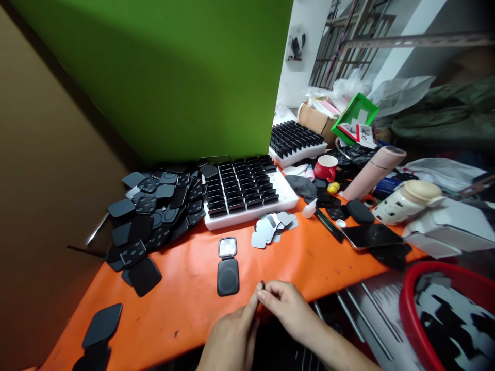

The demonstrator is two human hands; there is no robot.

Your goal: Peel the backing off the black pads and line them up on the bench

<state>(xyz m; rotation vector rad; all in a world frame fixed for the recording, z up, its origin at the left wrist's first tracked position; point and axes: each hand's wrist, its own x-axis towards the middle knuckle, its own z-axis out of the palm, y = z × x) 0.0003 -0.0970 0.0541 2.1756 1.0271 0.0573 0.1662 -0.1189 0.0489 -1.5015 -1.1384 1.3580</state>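
Observation:
My left hand (234,335) and my right hand (288,309) meet at the front edge of the orange table, fingers pinched together around a small dark piece (263,285) that is mostly hidden. Just beyond them an opened black case (228,277) lies flat, its upper part showing a pale square face. Behind it, a white foam tray (286,191) bears rows of upright black pieces. Grey and white rounded plates (265,231) are heaped in front of the tray. To the left spreads a large pile of black square pieces (145,229).
More black pieces (102,325) lie at the near left. On the right are a glue bottle (309,208), a phone (372,236), a red mug (326,168), a pink flask (374,172) and a cream cup (402,203). A red basin (410,304) stands below, and a green panel (201,77) rises behind.

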